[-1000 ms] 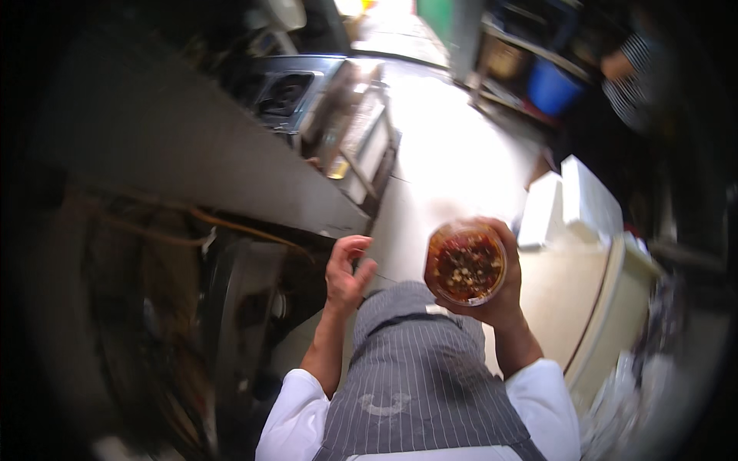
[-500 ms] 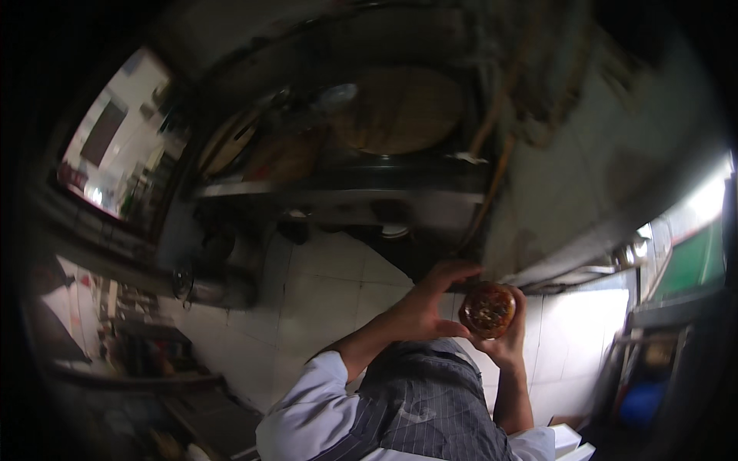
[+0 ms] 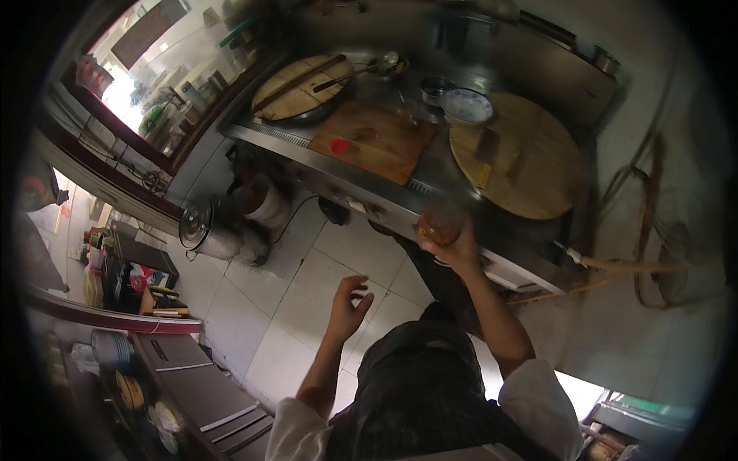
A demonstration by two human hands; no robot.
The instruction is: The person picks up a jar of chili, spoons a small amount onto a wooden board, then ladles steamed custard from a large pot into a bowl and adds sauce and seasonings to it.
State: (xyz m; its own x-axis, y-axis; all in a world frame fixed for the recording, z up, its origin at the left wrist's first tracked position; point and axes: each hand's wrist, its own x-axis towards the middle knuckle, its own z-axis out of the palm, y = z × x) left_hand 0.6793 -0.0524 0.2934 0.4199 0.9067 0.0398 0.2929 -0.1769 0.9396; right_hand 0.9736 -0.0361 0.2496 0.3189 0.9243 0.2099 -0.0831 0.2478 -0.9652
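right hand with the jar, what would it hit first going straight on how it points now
Probably the steel counter's front edge, the jar touching first; depth is unclear, so the right hand might pass above it, over the cutting board.

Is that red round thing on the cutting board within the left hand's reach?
Probably yes, perhaps with a step: the left hand looks empty, and nothing visible blocks the way to the red thing, though they are well apart.
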